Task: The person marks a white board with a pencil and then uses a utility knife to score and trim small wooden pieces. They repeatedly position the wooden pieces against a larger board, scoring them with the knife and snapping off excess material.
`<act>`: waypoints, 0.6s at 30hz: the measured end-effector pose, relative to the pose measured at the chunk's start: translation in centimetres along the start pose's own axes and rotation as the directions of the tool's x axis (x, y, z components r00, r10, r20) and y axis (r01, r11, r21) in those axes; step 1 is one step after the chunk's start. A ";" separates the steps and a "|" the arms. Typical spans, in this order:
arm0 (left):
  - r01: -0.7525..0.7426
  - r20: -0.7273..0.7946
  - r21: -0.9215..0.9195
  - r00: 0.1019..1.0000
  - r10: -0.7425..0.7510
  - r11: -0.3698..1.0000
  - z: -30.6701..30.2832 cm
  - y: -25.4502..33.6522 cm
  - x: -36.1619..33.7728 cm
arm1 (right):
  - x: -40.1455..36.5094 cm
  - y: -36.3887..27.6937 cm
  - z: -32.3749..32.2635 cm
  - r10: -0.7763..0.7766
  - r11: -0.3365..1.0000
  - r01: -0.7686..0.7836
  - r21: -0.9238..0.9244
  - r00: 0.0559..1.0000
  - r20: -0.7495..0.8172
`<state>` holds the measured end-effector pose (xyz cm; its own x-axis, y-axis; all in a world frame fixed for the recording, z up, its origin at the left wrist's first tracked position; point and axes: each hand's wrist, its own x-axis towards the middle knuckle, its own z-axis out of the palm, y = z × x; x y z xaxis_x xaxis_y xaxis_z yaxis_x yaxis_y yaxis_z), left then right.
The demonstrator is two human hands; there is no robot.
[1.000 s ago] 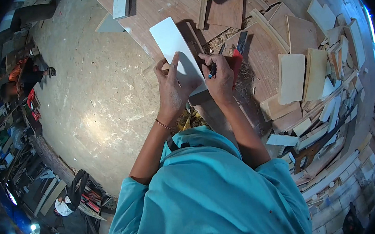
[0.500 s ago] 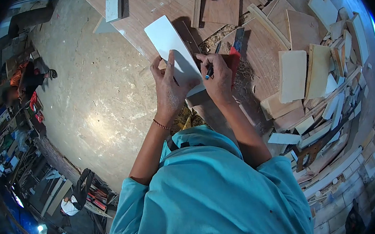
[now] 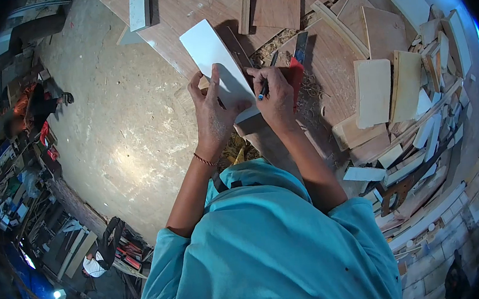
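Note:
A white rectangular board [image 3: 208, 47] lies slanted in front of me, over the edge of the wooden bench. My left hand [image 3: 213, 109] grips its near part, thumb and fingers spread across the face and the left edge. A thin dark piece [image 3: 221, 102] shows beside that palm. My right hand [image 3: 274, 95] is closed around a dark pen [image 3: 263, 89] with a blue end, right at the board's right edge. Just beyond the right hand lies a red-handled tool [image 3: 297, 75] with a dark flat blade, partly hidden by the hand.
Wood shavings [image 3: 268, 50] and plywood pieces [image 3: 277, 6] cover the bench [image 3: 182, 12]. Many offcuts [image 3: 372, 92] are piled at right, with a handsaw [image 3: 397, 194] among them. Left is concrete floor [image 3: 116, 103]. Another person [image 3: 36, 104] is at far left.
The view has shifted slightly, and the board and both hands appear a little further left. Both grips look the same.

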<state>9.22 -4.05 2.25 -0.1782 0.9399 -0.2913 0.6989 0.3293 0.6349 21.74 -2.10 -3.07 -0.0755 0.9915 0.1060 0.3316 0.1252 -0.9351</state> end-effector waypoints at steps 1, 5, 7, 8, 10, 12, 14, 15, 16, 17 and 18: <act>-0.003 0.002 0.000 1.000 0.003 1.000 0.0 0.0 0.0 | -0.1 0.3 0.2 0.017 1.000 -0.017 0.025 1.000 -0.011; -0.004 0.003 0.000 1.000 0.004 1.000 0.0 -0.2 0.0 | -0.1 0.1 0.2 0.160 0.974 -0.156 0.164 0.987 -0.007; -0.011 0.008 0.013 1.000 0.011 1.000 -0.1 -0.2 0.0 | 0.2 -0.4 -0.1 0.203 0.960 -0.196 0.202 0.979 -0.013; -0.015 0.014 0.008 1.000 0.014 1.000 -0.2 -0.2 0.0 | 0.3 -0.5 -0.2 0.247 0.942 -0.236 0.238 0.969 -0.016; -0.018 0.019 0.003 1.000 0.018 1.000 -0.2 -0.3 0.0 | 0.4 -0.5 -0.2 0.250 0.936 -0.235 0.263 0.968 -0.028; -0.032 0.014 0.001 0.999 0.032 0.999 -0.1 -0.5 0.0 | 0.7 -0.4 -0.3 0.256 0.929 -0.234 0.287 0.966 -0.040; -0.031 0.015 0.006 0.999 0.031 1.000 -0.1 -0.5 0.0 | 1.1 -0.2 -0.7 0.142 0.983 -0.145 0.110 0.989 0.040; -0.030 0.014 0.011 0.999 0.029 1.000 -0.2 -0.4 0.1 | 1.3 -0.1 -0.9 0.141 0.983 -0.144 0.110 0.989 0.040; -0.031 0.013 0.012 0.999 0.031 0.999 -0.3 -0.3 0.1 | 1.6 -0.1 -1.1 0.052 0.998 -0.056 0.041 0.995 0.090; -0.039 0.015 0.013 0.999 0.039 0.999 -0.4 -0.2 0.1 | 1.9 -0.1 -1.3 -0.034 0.999 0.038 -0.025 0.989 0.147; -0.047 0.017 0.015 0.999 0.047 0.999 -0.4 -0.2 0.1 | 2.4 -0.3 -1.6 -0.034 0.999 0.038 -0.024 0.989 0.146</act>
<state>8.79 -3.97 2.40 -0.1332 0.9526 -0.2734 0.7166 0.2832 0.6374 23.03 0.29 -2.02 -0.2237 0.9707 0.0873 0.3513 0.1639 -0.9218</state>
